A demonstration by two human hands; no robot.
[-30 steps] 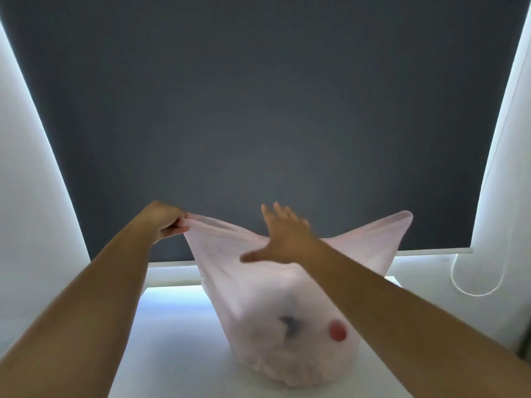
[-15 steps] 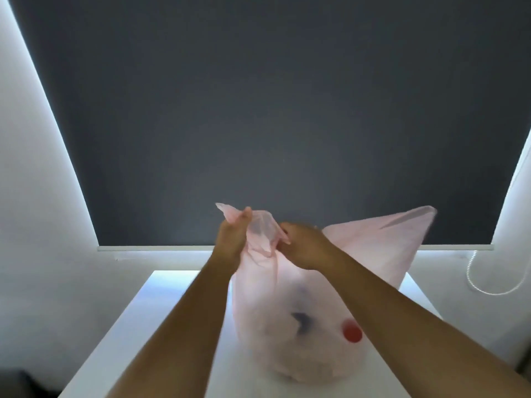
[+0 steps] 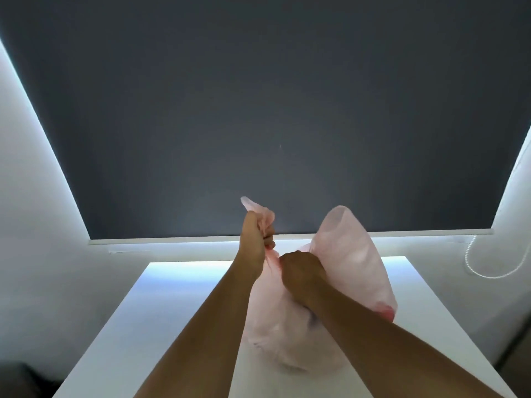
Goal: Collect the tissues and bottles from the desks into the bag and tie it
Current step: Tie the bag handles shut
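Head view: the filled bag point(image 3: 353, 271) sits on the desk point(image 3: 178, 297), nearer its right edge. Collecting looks done, but the knot is not yet tied. The left hand point(image 3: 254, 239) grips one gathered corner; the right hand point(image 3: 300, 275) clenches plastic beside it.

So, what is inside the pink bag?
Through the bag only a red shape and a dark spot show faintly. The rest is hidden by the cloudy plastic and the right hand.
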